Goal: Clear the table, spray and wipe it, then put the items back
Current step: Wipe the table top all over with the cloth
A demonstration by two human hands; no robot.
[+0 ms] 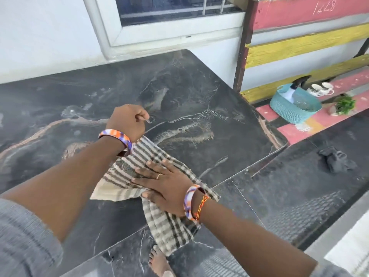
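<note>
The right hand [165,188] lies flat with straight, spread fingers pressing down on a striped cloth [139,176], a ring on one finger and a patterned bangle and a thread band at the wrist. The left hand [127,121] is beyond it, fingers curled; it seems to pinch the far corner of the cloth, though the wrist and its bangle hide the contact, so the grip cannot be told for certain. The cloth is spread on the near part of the dark marbled worktop [199,92], and one end hangs over the near edge toward the floor, where a bare foot [159,262] shows below. The worktop surface bears pale smears and streaks. To the right, well apart from the hands, a painted bench [329,118] of red and yellow slats carries a teal basket [289,108] holding a spray bottle [293,90] that leans with its dark head up. Just beside the basket stand two white cups [321,89], and near them a small green plant [344,104]. A dark crumpled rag [337,160] lies on the floor below the bench. A white-framed window [111,27] sits in the wall behind the worktop.
</note>
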